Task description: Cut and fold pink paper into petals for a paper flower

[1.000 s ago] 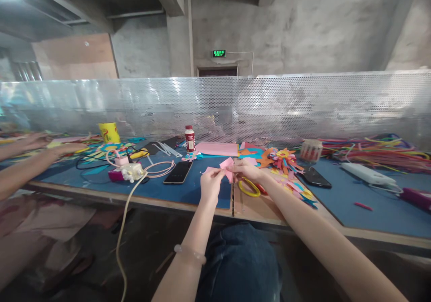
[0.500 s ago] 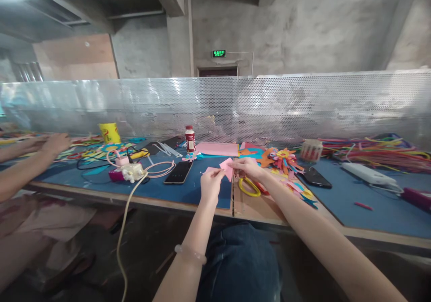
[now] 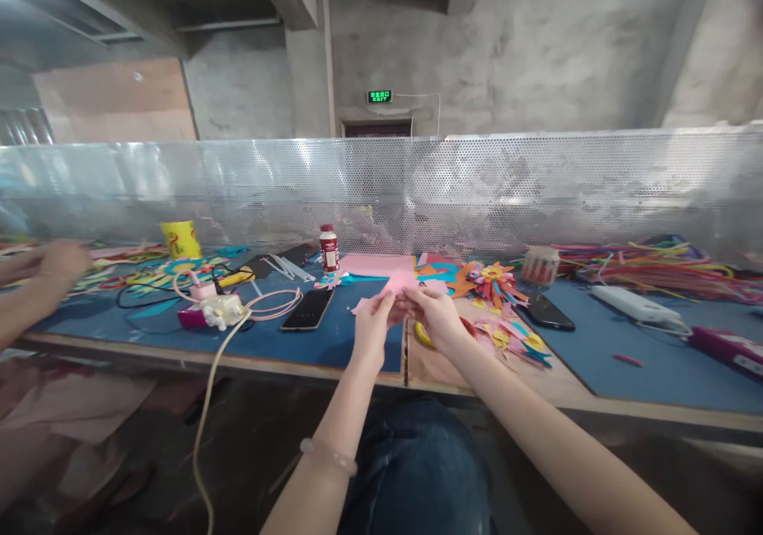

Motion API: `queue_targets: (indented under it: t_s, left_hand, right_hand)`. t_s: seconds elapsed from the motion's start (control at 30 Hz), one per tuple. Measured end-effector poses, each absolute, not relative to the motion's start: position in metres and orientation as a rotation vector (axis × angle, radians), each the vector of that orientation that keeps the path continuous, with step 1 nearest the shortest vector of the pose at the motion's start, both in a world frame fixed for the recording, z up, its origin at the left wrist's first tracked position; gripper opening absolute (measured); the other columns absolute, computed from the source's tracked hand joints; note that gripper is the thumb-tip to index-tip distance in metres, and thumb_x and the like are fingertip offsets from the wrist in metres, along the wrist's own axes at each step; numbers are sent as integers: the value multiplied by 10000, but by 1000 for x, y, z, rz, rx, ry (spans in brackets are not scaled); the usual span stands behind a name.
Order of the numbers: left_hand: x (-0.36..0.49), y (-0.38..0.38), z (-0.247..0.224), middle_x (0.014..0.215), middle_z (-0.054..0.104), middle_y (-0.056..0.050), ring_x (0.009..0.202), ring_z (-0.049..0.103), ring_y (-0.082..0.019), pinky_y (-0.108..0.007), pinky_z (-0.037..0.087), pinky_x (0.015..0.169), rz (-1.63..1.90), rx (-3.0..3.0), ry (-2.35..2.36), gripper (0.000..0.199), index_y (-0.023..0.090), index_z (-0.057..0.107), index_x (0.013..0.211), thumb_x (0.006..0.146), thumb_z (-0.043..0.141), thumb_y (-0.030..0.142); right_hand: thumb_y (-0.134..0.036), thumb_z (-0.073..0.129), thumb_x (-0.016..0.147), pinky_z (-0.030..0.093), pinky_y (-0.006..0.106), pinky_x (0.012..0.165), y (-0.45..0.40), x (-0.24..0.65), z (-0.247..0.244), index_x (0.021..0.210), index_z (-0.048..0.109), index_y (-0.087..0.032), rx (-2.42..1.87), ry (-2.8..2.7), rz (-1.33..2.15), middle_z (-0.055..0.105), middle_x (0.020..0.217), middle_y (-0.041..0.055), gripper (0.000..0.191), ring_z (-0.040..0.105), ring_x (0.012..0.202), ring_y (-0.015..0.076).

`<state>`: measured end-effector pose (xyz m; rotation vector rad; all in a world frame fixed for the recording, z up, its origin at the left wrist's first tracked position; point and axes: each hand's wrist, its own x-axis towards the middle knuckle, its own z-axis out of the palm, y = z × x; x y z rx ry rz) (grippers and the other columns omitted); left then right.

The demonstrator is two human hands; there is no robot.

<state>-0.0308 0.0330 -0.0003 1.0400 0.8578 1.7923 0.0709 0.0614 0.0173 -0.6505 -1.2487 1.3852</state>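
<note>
My left hand and right hand pinch pink paper between them above the desk. Beyond them stand a capped bottle, a yellow tub farther left and a clear jar right, contents indistinct.

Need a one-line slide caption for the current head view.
Left hand and right hand hold pink paper, a smartphone lying to the left, a multicolored paper flower to the right.

Fingers hide the lower part of the pink paper; a co-worker's hand is blurred, its forearm cut off at left.
</note>
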Motion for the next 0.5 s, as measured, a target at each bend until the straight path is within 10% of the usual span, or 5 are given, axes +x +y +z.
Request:
queue_targets:
  t_s: [0.5]
  left_hand:
    - [-35,39,-6,722,643,-59,676,624,-142,-254,490,614,1898,742,819,289,122,606,748,591,711,340]
  right_hand:
    - [-460,592,687,306,262,440,102,140,1,403,518,-186,-1480,-2366,84,439,332,44,401,529,454,184]
